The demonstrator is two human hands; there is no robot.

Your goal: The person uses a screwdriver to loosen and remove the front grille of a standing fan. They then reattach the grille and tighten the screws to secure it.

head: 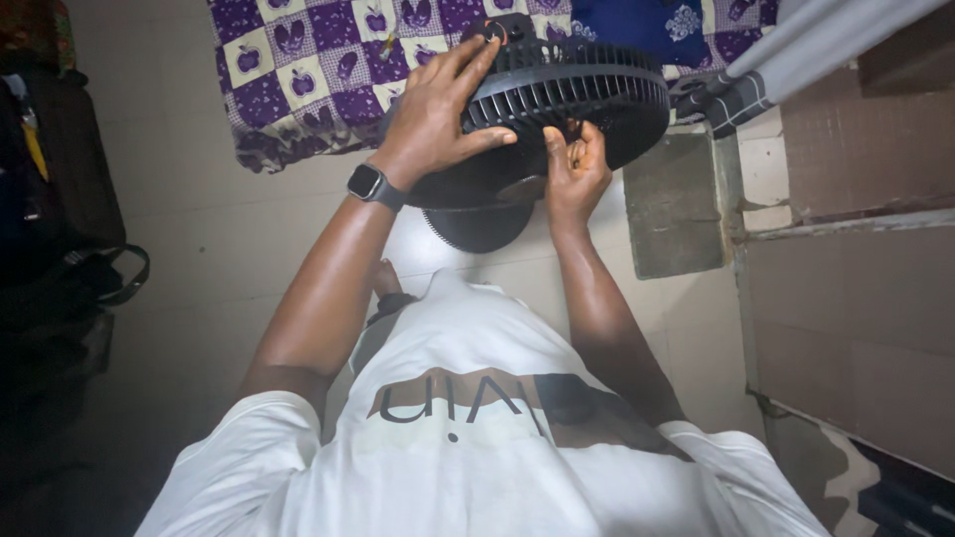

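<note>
At 12 o'clock: left hand spread flat on black fan grille, right hand pinching rim underneath. Probably light, rigid plastic, slats fragile; best gripped by rim.

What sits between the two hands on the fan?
Only the black fan's slatted grille rim separates left hand from right hand, per the head view.

We see a fan of black plastic, matt, its ribbed grille catching only a dull sheen, and its round base looks like the same matt plastic. The bedspread behind it is soft printed cloth in purple and cream. The wristwatch shows a smooth glossy face on a matt band. The shirt is plain white knit cloth. The floor looks like smooth pale tile, faintly glossy.
</note>
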